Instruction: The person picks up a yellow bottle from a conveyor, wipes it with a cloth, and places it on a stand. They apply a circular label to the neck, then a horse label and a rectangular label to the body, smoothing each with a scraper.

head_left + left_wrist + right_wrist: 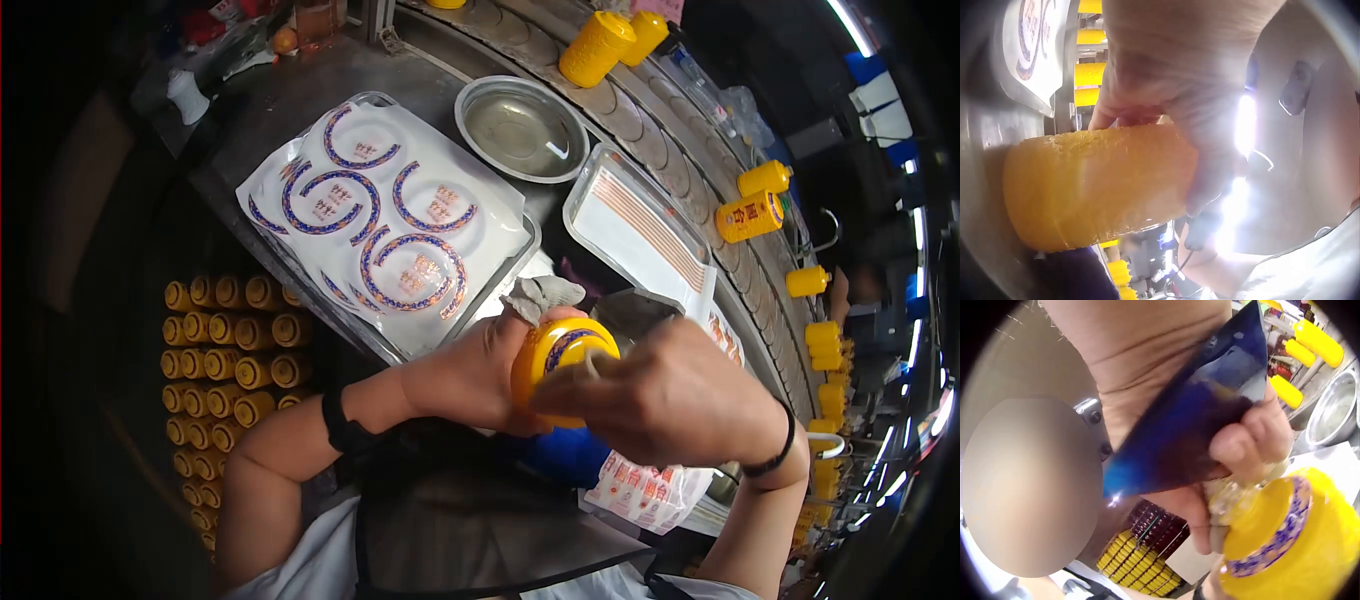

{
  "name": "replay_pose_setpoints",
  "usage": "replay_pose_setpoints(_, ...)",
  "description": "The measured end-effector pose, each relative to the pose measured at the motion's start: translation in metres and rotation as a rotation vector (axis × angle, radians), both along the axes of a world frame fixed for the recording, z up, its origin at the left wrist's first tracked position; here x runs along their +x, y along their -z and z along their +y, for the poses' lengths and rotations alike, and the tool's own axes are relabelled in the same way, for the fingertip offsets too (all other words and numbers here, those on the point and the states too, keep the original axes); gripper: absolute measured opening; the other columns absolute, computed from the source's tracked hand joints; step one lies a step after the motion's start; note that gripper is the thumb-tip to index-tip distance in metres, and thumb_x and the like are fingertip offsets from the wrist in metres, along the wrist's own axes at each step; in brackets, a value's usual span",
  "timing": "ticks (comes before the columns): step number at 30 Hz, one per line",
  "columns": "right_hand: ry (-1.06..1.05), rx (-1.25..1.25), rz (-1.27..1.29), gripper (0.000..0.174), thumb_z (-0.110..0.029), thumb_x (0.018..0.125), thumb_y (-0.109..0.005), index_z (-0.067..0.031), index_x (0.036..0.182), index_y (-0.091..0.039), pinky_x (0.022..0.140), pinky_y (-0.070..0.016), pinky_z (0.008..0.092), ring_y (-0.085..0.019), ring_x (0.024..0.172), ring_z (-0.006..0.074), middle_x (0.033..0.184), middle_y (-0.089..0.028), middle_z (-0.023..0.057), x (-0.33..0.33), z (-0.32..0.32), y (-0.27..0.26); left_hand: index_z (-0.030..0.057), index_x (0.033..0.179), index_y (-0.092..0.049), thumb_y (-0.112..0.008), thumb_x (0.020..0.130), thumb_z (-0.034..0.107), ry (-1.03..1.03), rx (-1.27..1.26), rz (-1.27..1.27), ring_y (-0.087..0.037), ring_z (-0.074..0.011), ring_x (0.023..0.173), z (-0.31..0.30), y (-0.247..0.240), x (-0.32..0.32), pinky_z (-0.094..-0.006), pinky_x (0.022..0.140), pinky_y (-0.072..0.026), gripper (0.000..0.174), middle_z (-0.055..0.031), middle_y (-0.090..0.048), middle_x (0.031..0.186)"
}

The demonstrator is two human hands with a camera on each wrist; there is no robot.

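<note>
A glossy yellow bottle [562, 348] is gripped by my left hand [468, 370], whose fingers wrap round its body in the left wrist view. A blue patterned label band [1280, 542] curves around the bottle's shoulder. My right hand [668, 400] is over the bottle's top, its fingertips at the neck beside the band. Tucked in that same hand is a dark blue, see-through triangular scraper [1194, 406], clearest in the right wrist view. Pale finger covers [545, 293] sit on some fingertips of the left hand.
Ahead lies a metal tray [392, 348] under a sheet of curved labels [345, 200]. A metal bowl of liquid [522, 130] and a smaller tray with striped strips [645, 225] stand beyond. A conveyor [690, 165] carries yellow bottles; rows of them [235, 345] stand at left.
</note>
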State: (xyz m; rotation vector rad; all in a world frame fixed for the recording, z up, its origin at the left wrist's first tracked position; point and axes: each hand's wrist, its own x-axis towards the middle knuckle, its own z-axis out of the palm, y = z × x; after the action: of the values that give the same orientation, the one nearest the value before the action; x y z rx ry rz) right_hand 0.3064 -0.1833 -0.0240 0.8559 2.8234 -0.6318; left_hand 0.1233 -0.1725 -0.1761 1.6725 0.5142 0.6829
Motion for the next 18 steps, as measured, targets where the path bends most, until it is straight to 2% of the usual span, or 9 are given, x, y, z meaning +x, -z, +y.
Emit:
replay_pose_setpoints(2, 0.01, 0.137, -0.108, 0.042, -0.012, 0.076, -0.066, -0.0147, 0.118, -0.068, 0.041, -0.043, 0.0329, -0.057, 0.047, 0.0203, 0.061, -0.053, 0.0027, 0.0, -0.032, -0.002, 0.0073, 0.141, -0.041, -0.091, 0.061, 0.027, -0.023, -0.039, -0.074, -0.056, -0.024, 0.12, -0.005, 0.003, 0.003, -0.038, 0.105, -0.0415, 0.097, -0.0123, -0.056, 0.13)
replay_pose_setpoints(3, -0.014, 0.176, -0.093, 0.055, -0.012, 0.074, -0.066, -0.0133, 0.128, -0.063, 0.038, -0.0402, 0.0289, -0.055, 0.045, 0.0142, 0.061, -0.051, -0.0007, 0.006, -0.041, 0.005, 0.0079, 0.139, -0.042, -0.091, 0.061, 0.025, -0.035, 0.002, -0.06, -0.055, -0.0228, 0.122, -0.005, 0.008, 0.004, -0.0372, 0.106, -0.041, 0.094, -0.0123, -0.056, 0.131)
replay_pose_setpoints(6, 0.103, 0.293, 0.006, 0.06, -0.013, 0.072, -0.066, -0.0127, 0.131, -0.062, 0.04, -0.04, 0.0281, -0.054, 0.046, 0.0119, 0.061, -0.051, -0.0024, 0.025, -0.076, 0.033, 0.008, 0.136, -0.045, -0.092, 0.059, 0.021, -0.093, 0.115, -0.207, -0.056, -0.0233, 0.121, -0.007, 0.015, 0.009, -0.0374, 0.106, -0.0419, 0.091, -0.0123, -0.057, 0.13)
replay_pose_setpoints(7, 0.134, 0.344, 0.036, 0.061, -0.01, 0.07, -0.066, -0.0117, 0.131, -0.063, 0.041, -0.0387, 0.0272, -0.051, 0.045, 0.0106, 0.063, -0.053, -0.0039, 0.03, -0.085, 0.044, 0.0083, 0.133, -0.047, -0.091, 0.058, 0.017, -0.043, 0.155, -0.124, -0.057, -0.0234, 0.121, -0.006, 0.008, 0.007, -0.0372, 0.105, -0.0428, 0.087, -0.0123, -0.058, 0.129)
replay_pose_setpoints(9, 0.26, 0.448, 0.21, 0.062, -0.007, 0.069, -0.066, -0.0115, 0.13, -0.063, 0.042, -0.0387, 0.0276, -0.051, 0.046, 0.011, 0.07, -0.061, -0.0019, 0.044, -0.105, 0.078, 0.0085, 0.132, -0.048, -0.091, 0.058, 0.016, -0.073, 0.2, -0.143, -0.057, -0.0233, 0.12, -0.008, 0.009, 0.008, -0.0368, 0.105, -0.0431, 0.085, -0.0124, -0.058, 0.128)
replay_pose_setpoints(13, 0.553, 0.496, 0.425, 0.062, 0.002, 0.071, -0.067, -0.009, 0.131, -0.062, 0.044, -0.0407, 0.028, -0.058, 0.052, 0.0153, 0.103, -0.073, 0.0083, 0.05, -0.118, 0.118, 0.0065, 0.136, -0.048, -0.09, 0.059, 0.013, -0.076, 0.217, -0.128, -0.057, -0.0225, 0.121, -0.009, 0.014, 0.01, -0.0354, 0.105, -0.0423, 0.088, -0.0112, -0.058, 0.13)
replay_pose_setpoints(14, 0.618, 0.425, 0.436, 0.062, -0.001, 0.074, -0.071, -0.0076, 0.134, -0.059, 0.051, -0.0464, 0.0283, -0.064, 0.061, 0.0193, 0.11, -0.071, 0.0109, 0.05, -0.12, 0.118, 0.006, 0.137, -0.047, -0.089, 0.059, 0.013, -0.07, 0.225, -0.117, -0.057, -0.0223, 0.121, -0.009, 0.014, 0.01, -0.0352, 0.105, -0.0421, 0.089, -0.0109, -0.057, 0.131)
replay_pose_setpoints(15, 0.685, 0.357, 0.448, 0.064, -0.005, 0.076, -0.074, -0.0062, 0.137, -0.055, 0.057, -0.0521, 0.0286, -0.07, 0.071, 0.0233, 0.117, -0.069, 0.0135, 0.048, -0.12, 0.116, 0.0063, 0.134, -0.047, -0.089, 0.061, 0.018, -0.058, 0.185, -0.126, -0.057, -0.0282, 0.121, -0.009, 0.014, 0.012, -0.0366, 0.105, -0.0424, 0.085, -0.0129, -0.057, 0.13)
replay_pose_setpoints(18, 0.688, 0.2, 0.662, 0.076, -0.018, 0.074, -0.082, -0.0045, 0.141, -0.05, 0.081, -0.0542, 0.0328, -0.068, 0.099, 0.0298, 0.127, -0.063, 0.0178, 0.041, -0.092, 0.107, 0.0063, 0.134, -0.048, -0.089, 0.06, 0.017, -0.033, 0.102, -0.137, -0.058, -0.0259, 0.12, -0.008, 0.015, 0.013, -0.0354, 0.104, -0.0435, 0.085, -0.0123, -0.059, 0.129)
